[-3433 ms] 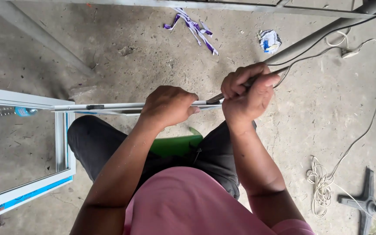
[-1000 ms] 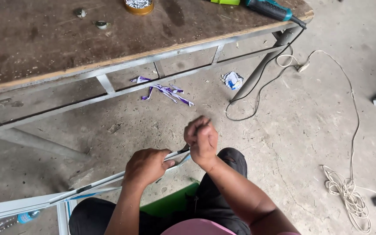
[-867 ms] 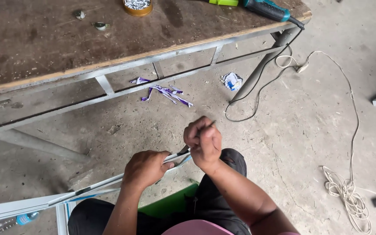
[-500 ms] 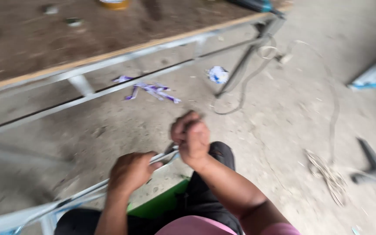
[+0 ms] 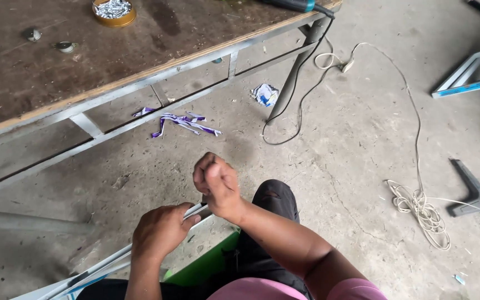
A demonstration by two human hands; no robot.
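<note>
Aluminium frame strip (image 5: 140,253) lies gripped in the left hand (image 5: 159,233) to steady it, while the right hand (image 5: 218,183), fingers curled into a fist, works its end.

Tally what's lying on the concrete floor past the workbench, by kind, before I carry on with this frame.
Purple-and-white strip scraps: 1 pile
Crumpled blue-and-white wrapper: 1
White cord with coiled end: 1
Black cable: 1
Black cross-shaped metal base: 1
Blue-edged frame: 1
Total: 6 things
</note>
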